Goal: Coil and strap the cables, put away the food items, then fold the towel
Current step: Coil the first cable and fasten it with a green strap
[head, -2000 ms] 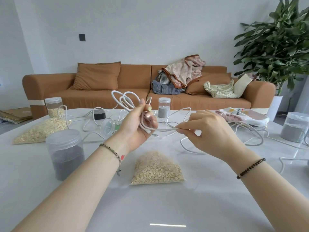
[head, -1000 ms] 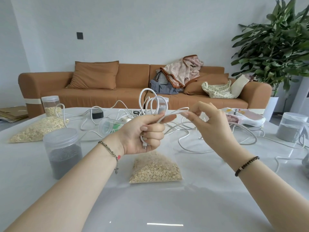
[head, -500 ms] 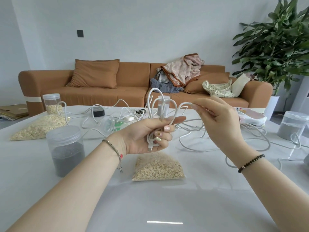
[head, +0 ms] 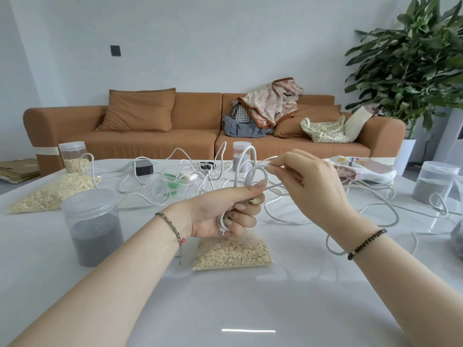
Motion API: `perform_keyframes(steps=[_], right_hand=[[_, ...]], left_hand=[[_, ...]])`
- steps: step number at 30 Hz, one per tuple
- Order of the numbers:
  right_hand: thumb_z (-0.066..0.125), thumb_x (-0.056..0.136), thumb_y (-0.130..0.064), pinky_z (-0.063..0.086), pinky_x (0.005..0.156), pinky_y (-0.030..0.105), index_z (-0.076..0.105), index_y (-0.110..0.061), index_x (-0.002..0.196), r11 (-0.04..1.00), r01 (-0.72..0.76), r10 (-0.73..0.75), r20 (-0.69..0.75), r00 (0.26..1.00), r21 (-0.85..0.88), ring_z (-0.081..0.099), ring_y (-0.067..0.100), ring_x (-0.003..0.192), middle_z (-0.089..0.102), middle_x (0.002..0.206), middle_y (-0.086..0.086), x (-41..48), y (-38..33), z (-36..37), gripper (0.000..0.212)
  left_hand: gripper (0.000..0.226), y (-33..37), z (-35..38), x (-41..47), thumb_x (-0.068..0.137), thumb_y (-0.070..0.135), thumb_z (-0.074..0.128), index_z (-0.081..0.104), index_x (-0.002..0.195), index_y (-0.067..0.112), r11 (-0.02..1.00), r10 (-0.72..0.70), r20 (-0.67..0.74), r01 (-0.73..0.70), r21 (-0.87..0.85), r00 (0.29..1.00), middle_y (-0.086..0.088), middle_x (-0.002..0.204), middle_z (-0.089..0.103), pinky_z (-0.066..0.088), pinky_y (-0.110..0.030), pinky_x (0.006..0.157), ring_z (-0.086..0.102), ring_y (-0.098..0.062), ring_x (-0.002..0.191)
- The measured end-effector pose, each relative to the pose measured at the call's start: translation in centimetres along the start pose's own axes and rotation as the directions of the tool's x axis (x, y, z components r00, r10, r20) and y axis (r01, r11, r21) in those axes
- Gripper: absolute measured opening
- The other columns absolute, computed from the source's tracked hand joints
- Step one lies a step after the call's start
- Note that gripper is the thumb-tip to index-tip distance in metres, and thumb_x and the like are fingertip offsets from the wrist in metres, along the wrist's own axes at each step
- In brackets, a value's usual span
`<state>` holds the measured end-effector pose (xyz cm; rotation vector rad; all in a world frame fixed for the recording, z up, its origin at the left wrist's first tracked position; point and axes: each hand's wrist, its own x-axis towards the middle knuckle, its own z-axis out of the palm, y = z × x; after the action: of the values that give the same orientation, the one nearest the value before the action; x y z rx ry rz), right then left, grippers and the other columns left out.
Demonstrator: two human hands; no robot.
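My left hand (head: 225,211) grips a bunch of white cable loops (head: 246,171) above the table, with the plug end poking out below my fingers. My right hand (head: 308,186) pinches the same white cable at the top of a loop, just right of the bunch. The rest of that cable (head: 370,216) trails loose over the table to the right. A clear bag of oats (head: 233,251) lies right under my left hand. A bigger oat bag (head: 52,191) lies far left. The patterned towel (head: 360,169) lies crumpled at the back right.
A jar of dark grains (head: 92,226) stands left of my arm, an oat jar (head: 74,156) at the back left. A tipped clear jar (head: 167,186), more white cables (head: 180,166) and a black adapter (head: 144,167) lie mid-table. Two grey-filled jars (head: 436,182) (head: 240,154) stand behind.
My right hand brought another turn of cable over to the bunch and now pinches it at the loop's top. My left hand turned upright and keeps its grip on the growing coil.
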<state>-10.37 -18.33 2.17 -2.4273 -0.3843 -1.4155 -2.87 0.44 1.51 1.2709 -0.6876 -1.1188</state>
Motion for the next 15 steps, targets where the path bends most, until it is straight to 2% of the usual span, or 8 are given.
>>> perform_keyframes(steps=[4, 8, 11, 15], right_hand=[[0.063, 0.098, -0.024, 0.048, 0.059, 0.038, 0.067, -0.017, 0.094, 1.000, -0.005, 0.005, 0.018, 1.000, 0.022, 0.052, 0.012, 0.066, 0.056, 0.080, -0.012, 0.0, 0.1, -0.1, 0.009], [0.060, 0.100, -0.027, 0.042, 0.057, 0.033, 0.067, -0.022, 0.105, 1.000, -0.030, 0.030, 0.035, 0.999, -0.005, 0.049, 0.001, 0.063, 0.051, 0.078, -0.019, -0.1, 0.3, -0.1, 0.009], [0.060, 0.099, -0.031, 0.041, 0.057, 0.033, 0.064, -0.027, 0.106, 0.995, -0.103, 0.103, 0.055, 0.993, -0.001, 0.050, 0.005, 0.061, 0.051, 0.073, -0.017, -0.1, 0.6, -0.1, 0.009], [0.060, 0.099, -0.034, 0.045, 0.058, 0.036, 0.063, -0.027, 0.093, 0.989, -0.148, 0.148, 0.068, 0.987, -0.003, 0.051, 0.010, 0.060, 0.052, 0.063, -0.010, -0.2, 0.7, -0.1, 0.010]], left_hand=[[0.039, 0.1, 0.3, 0.1, 0.099, 0.048, 0.046, 0.040, 0.071, 0.021, 0.999, 0.017, 0.050, -0.016, -0.027, 0.999, 0.008, 0.061, 0.018, 0.018, -0.013, 0.038, 0.013, -0.006, 0.051], [0.040, 0.2, 0.5, 0.1, 0.098, 0.049, 0.044, 0.038, 0.069, 0.021, 0.994, 0.082, 0.006, -0.081, -0.068, 0.997, 0.009, 0.059, 0.021, 0.014, -0.013, 0.039, 0.013, -0.006, 0.050], [0.040, 0.6, 0.4, 0.2, 0.096, 0.050, 0.045, 0.031, 0.069, 0.023, 0.973, 0.196, -0.077, -0.204, -0.107, 0.978, 0.009, 0.058, 0.021, 0.013, -0.014, 0.040, 0.018, -0.003, 0.046], [0.040, 1.2, -0.1, 0.1, 0.097, 0.047, 0.045, 0.031, 0.067, 0.025, 0.894, 0.359, -0.216, -0.401, -0.200, 0.908, 0.010, 0.055, 0.023, 0.014, -0.014, 0.039, 0.021, -0.002, 0.042]])
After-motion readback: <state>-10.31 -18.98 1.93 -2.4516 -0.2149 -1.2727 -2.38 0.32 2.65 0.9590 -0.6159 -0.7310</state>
